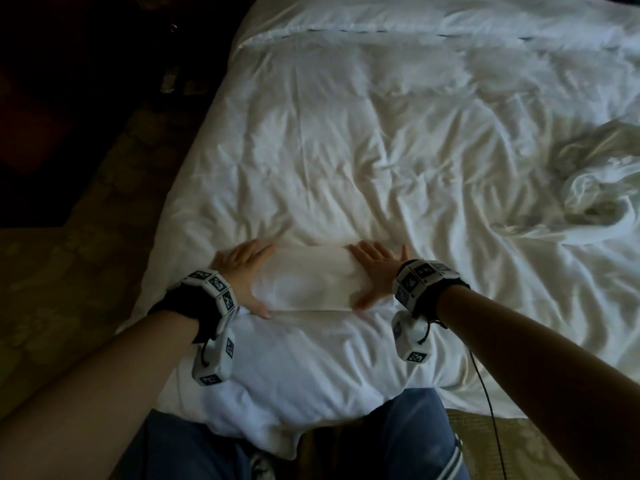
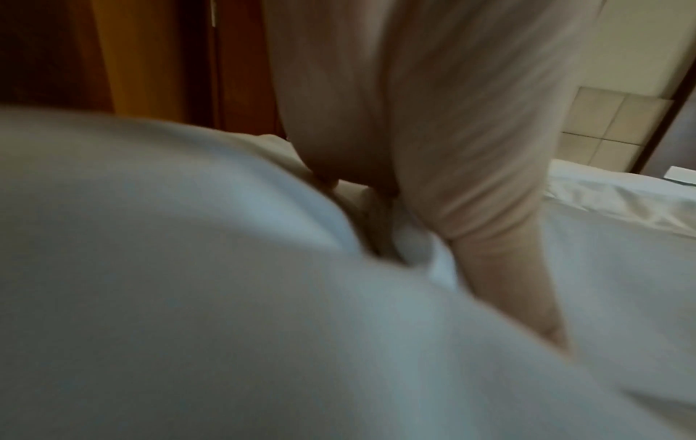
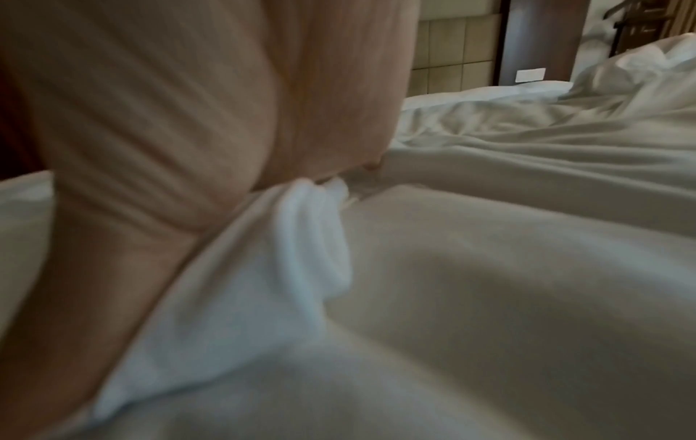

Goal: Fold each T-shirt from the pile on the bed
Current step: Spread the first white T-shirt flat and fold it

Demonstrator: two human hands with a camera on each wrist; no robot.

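One folded white T-shirt (image 1: 304,280) lies on the bed (image 1: 381,150) near its foot edge, between the two hands. The left hand (image 1: 242,275) lies flat against the shirt's left edge, fingers (image 1: 252,252) straight and close together, thumb along the near edge. The right hand (image 1: 375,271) lies flat on the shirt's right edge, fingers (image 1: 363,249) straight and slightly spread. Neither hand grips anything.

Beyond the fingertips the duvet runs wrinkled and open up to the pillow line. To the left of the left hand the bed edge is close, with dark carpet (image 1: 69,271) below. Well to the right of the right hand sits one crumpled pile (image 1: 595,188) of white cloth.

Counts: one folded shirt, one pile, two hands.

The left wrist view, blurred, shows the left hand (image 2: 433,134) pressed into cloth and a tiled headboard (image 2: 610,128). The right wrist view shows the shirt's layered folded edge (image 3: 301,253) under the right hand (image 3: 188,119), which the head view does not resolve.
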